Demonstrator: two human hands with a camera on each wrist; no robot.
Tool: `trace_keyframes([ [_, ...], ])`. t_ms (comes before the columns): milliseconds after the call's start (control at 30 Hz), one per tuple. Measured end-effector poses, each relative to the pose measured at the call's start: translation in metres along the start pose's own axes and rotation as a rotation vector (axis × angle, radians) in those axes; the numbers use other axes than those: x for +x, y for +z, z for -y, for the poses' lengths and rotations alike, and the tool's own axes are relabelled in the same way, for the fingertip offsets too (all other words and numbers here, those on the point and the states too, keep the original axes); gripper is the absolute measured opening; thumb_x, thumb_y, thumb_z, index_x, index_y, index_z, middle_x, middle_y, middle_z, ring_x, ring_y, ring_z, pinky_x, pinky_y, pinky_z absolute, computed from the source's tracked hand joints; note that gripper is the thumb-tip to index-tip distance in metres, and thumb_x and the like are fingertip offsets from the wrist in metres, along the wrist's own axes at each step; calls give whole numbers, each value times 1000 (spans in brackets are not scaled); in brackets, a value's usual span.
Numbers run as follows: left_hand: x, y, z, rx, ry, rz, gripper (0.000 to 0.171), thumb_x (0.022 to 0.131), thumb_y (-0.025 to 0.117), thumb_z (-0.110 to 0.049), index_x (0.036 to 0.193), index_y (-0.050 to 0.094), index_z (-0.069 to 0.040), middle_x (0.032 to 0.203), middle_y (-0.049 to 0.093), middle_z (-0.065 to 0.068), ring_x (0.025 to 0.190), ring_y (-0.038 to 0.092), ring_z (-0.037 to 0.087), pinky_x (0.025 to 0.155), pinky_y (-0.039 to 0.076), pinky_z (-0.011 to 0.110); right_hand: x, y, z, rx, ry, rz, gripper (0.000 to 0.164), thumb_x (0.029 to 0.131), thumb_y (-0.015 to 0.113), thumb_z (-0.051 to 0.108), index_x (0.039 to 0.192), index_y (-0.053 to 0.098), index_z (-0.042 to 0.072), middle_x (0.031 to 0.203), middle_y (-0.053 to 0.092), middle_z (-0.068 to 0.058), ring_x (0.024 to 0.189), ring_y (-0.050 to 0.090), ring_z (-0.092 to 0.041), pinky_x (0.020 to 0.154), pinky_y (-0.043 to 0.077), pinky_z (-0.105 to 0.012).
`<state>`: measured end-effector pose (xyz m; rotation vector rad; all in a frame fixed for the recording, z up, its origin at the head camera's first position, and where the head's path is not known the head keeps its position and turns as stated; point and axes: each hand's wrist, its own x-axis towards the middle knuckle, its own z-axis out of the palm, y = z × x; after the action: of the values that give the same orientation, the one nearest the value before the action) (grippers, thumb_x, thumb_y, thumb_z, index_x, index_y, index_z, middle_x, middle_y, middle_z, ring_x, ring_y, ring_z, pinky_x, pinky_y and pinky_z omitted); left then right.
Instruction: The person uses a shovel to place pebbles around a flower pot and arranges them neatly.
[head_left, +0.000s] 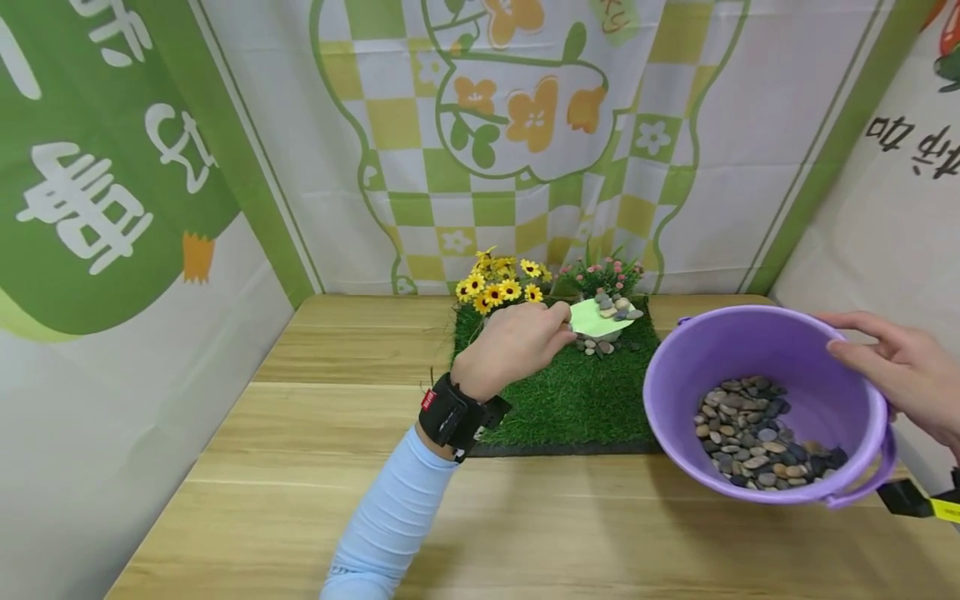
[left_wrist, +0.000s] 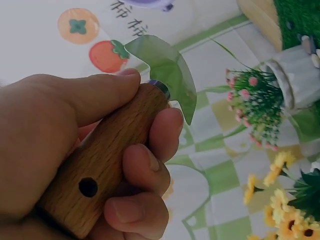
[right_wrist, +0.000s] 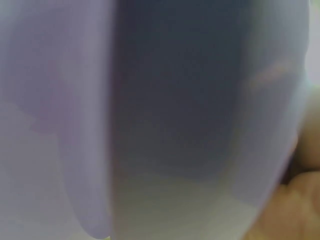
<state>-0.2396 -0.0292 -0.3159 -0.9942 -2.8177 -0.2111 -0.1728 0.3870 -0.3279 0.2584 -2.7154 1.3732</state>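
Observation:
My left hand [head_left: 517,346] grips the wooden handle [left_wrist: 107,155] of a small hand trowel. Its blade [head_left: 592,319] looks pale green and glossy, and several pebbles [head_left: 617,307] appear on its far end. The trowel is over artificial grass [head_left: 570,408], just in front of a pot of pink flowers [head_left: 606,275]. At the right, my right hand [head_left: 900,367] holds the rim of a purple bucket [head_left: 757,321], thumb inside the rim. Mixed pebbles [head_left: 750,437] lie in the tilted bucket. The right wrist view is mostly filled by blurred bucket wall.
Yellow flowers [head_left: 498,283] stand at the back left of the grass mat, close to my left hand. More pebbles [head_left: 597,346] lie on the grass below the trowel. A wooden table [head_left: 300,467] carries the mat, with printed cloth [head_left: 525,200] behind it.

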Motion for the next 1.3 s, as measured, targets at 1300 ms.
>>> trace_keyframes([
  [1300, 7, 63, 52, -2, -159, 67, 46, 103, 51, -31, 144, 48, -9, 61, 47, -3, 48, 38, 9, 46, 27, 23, -5, 1, -4, -19, -63, 2, 45, 104, 46, 11, 131, 49, 47, 70, 73, 12, 44, 66, -25, 35, 46, -36],
])
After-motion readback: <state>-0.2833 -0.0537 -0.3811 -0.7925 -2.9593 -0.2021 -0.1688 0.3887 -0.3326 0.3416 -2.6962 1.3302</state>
